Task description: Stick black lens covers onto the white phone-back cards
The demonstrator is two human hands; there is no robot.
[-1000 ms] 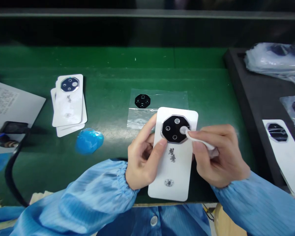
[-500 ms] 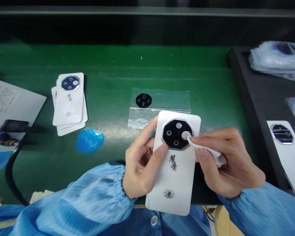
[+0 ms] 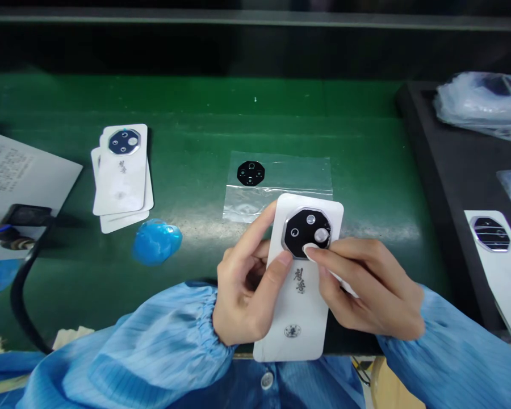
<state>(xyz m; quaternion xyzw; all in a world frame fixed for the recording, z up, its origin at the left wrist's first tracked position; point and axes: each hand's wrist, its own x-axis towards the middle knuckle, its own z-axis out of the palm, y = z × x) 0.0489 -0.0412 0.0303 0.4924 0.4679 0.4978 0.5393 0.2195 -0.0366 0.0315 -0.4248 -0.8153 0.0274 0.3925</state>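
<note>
Because my left hand (image 3: 242,289) has to keep the white card (image 3: 300,307) from turning, it grips firmly: the thumb lies on the card's face just below the black octagonal plate (image 3: 306,233) and the fingers curl behind, with the index finger along the upper left edge. My right hand (image 3: 366,289) is closed with its fingertips (image 3: 313,254) down on the plate's lower edge, pinching a white wipe (image 3: 344,286) that shows only as a sliver beneath them. The card is held at the middle of the view, its lower end reaching the bench's front edge, so I have little room on that side, and blue sleeves (image 3: 153,335) cover the lower left. Just above, the card's top overlaps a clear plastic bag (image 3: 289,196) holding a second black plate (image 3: 251,172). Open green mat (image 3: 196,136) offers the most room to move, left of the hands, before a blue pouch (image 3: 156,241) and a stack of white cards (image 3: 121,170). Farther left lie a printed sheet (image 3: 21,170) and a black cable (image 3: 19,301); at the right, a black foam tray (image 3: 426,182) carries another white card (image 3: 496,267) and plastic bags (image 3: 479,99).
</note>
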